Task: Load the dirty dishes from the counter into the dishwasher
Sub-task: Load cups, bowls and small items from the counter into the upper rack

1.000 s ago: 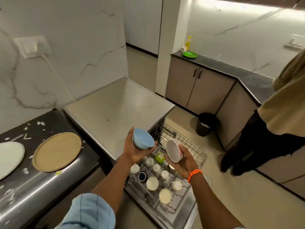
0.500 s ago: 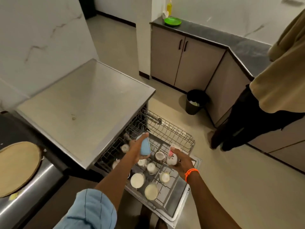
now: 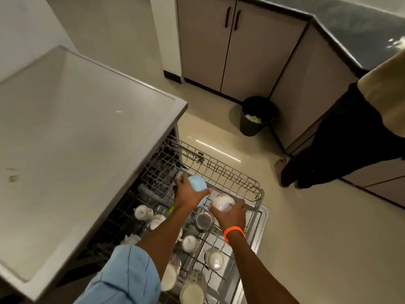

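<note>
The dishwasher's wire rack (image 3: pixel 232 172) is pulled out under the steel counter, with several white cups and a steel cup (image 3: pixel 203 220) in it. My left hand (image 3: pixel 188 194) grips a light blue bowl (image 3: pixel 198 185), turned on its side down among the rack's back tines. My right hand (image 3: pixel 232 212) holds a white bowl with a floral print (image 3: pixel 221 200), low over the rack's right side. Whether either bowl rests on the wires is hidden by my hands.
The steel counter top (image 3: pixel 83 137) overhangs the rack on the left. A black bin (image 3: pixel 256 116) stands on the floor by the cabinets (image 3: pixel 230 44). Another person's legs (image 3: pixel 324 145) stand to the right of the rack.
My view has dropped toward the rack. Both hands have gone down and forward with their bowls, from above the counter edge into the rack. The blue bowl has been turned onto its side.
</note>
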The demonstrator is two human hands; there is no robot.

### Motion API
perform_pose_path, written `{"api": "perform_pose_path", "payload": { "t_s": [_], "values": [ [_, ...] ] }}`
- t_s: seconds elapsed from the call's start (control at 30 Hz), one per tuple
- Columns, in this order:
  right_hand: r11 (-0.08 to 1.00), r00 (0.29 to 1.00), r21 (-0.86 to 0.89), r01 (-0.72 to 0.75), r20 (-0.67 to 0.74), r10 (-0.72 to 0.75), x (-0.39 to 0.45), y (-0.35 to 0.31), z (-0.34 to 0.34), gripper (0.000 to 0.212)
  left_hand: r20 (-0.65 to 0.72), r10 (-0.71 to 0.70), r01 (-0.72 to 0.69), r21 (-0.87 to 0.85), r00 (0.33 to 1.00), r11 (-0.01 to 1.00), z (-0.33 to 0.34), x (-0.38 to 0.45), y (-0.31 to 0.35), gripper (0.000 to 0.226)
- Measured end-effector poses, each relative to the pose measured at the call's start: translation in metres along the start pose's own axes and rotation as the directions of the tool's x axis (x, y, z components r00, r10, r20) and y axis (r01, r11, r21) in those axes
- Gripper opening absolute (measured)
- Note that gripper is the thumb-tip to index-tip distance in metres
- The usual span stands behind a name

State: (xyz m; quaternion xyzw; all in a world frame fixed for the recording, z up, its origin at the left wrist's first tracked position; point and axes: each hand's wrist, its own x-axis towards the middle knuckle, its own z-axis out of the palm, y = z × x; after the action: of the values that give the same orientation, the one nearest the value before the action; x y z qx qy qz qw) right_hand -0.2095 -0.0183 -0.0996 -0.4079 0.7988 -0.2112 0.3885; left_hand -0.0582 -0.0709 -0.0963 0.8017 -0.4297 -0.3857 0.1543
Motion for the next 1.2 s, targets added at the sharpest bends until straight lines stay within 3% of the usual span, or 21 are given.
{"api": "perform_pose_path", "payload": {
  "t_s": [0.13, 0.33, 0.53, 0.8, 1.0, 1.2],
  "values": [
    [0.972, 0.993, -0.219, 0.085, -0.056, -0.099, 0.034, 0.013, 0.026, 0.095, -0.06, 0.063, -0.059, 0.071, 0.996, 0.996, 0.029, 0.037, -0.017, 0.1],
    [0.926, 0.979, -0.356, 0.126, -0.106, -0.174, 0.065, 0.023, 0.052, 0.089, -0.102, 0.156, -0.131, 0.216, 0.982, 0.968, 0.051, 0.072, -0.029, 0.084],
    [0.888, 0.98, -0.451, 0.091, -0.117, -0.161, 0.077, 0.029, 0.066, 0.094, -0.115, 0.127, -0.097, 0.23, 0.985, 0.968, 0.063, 0.085, -0.038, 0.091],
    [0.838, 0.982, -0.537, 0.096, -0.088, -0.168, 0.077, 0.032, 0.071, 0.099, -0.108, 0.105, -0.079, 0.216, 0.989, 0.973, 0.065, 0.093, -0.043, 0.094],
    [0.864, 0.989, -0.485, 0.135, 0.005, -0.151, 0.063, 0.021, 0.048, 0.104, -0.117, 0.113, -0.088, 0.201, 0.987, 0.976, 0.049, 0.067, -0.037, 0.108],
    [0.891, 0.987, -0.426, 0.156, 0.028, -0.16, 0.035, -0.019, 0.006, 0.083, -0.121, 0.068, -0.052, 0.128, 0.99, 0.99, 0.009, 0.013, -0.02, 0.1]
  ]
}}
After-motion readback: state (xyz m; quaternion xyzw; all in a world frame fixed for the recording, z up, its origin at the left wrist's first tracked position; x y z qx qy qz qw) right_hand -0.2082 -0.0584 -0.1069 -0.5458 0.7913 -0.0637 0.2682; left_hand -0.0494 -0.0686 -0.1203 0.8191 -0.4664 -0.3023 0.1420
